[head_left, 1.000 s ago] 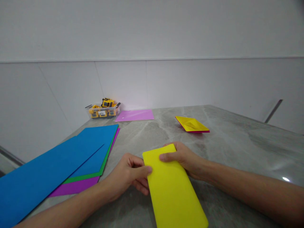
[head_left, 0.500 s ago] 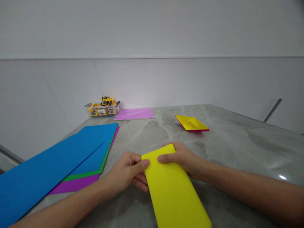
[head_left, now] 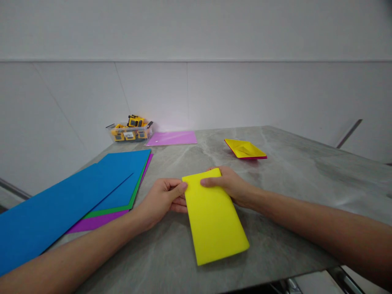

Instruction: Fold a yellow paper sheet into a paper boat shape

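Observation:
Between my hands is a folded sheet of yellow paper (head_left: 214, 222), a long rectangle slanting down toward the table's front edge. My left hand (head_left: 167, 198) pinches its upper left corner, thumb on top and the other fingers behind. My right hand (head_left: 229, 183) grips the upper right part, its thumb lying across the yellow face and its fingers hidden underneath. Beyond my right hand lies a folded paper boat (head_left: 246, 150), yellow on top with a red edge below.
Large blue sheets (head_left: 73, 188) overlap green and purple ones on the left of the grey marbled table (head_left: 294, 245). At the back left stand a clear plastic box (head_left: 130, 132) with yellow toy vehicles and a pink sheet (head_left: 172, 138). A pale wall (head_left: 232, 94) rises behind.
The view has tilted down, so the table's front edge and the yellow paper's lower end now show. The paper turned slightly more upright, with both hands still holding it.

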{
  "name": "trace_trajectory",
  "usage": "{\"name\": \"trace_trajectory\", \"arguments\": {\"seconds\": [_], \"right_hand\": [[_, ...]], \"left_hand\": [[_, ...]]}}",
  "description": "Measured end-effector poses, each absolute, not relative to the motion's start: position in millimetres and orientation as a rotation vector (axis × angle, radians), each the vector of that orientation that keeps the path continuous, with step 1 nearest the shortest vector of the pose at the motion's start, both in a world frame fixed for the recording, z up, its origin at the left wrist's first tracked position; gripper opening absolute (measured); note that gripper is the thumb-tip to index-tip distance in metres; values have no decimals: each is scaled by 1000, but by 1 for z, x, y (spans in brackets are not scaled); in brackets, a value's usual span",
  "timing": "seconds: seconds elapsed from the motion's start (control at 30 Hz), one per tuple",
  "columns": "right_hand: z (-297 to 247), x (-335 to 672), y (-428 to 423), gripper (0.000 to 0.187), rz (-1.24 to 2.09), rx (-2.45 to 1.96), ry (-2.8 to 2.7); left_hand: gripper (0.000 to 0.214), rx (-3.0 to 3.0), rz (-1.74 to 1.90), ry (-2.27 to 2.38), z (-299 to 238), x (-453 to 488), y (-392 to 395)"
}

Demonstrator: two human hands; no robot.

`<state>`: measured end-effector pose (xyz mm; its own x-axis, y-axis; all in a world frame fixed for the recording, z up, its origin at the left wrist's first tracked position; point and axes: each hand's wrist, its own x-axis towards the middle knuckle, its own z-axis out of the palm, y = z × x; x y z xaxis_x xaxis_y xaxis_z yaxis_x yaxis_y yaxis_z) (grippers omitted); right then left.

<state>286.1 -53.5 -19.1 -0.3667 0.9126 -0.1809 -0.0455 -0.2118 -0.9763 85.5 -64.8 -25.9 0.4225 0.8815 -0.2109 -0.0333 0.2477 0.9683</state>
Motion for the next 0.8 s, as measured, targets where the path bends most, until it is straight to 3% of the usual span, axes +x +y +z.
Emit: {"name": "trace_trajectory", "arguments": {"seconds": [0.23,0.4,0.8], "right_hand": [[-19,287,-51,53,1598,-1057,-1332],[-20,289,-50,40,1546,-1054,-1386],[-20,287,-51,35,1512,-1091,-1402]], "left_hand": [[28,1139,748,893,-26,84,-65],[30,1151,748,886,-29,84,-65],[33,1150,730,862,-32,82,-63]]}}
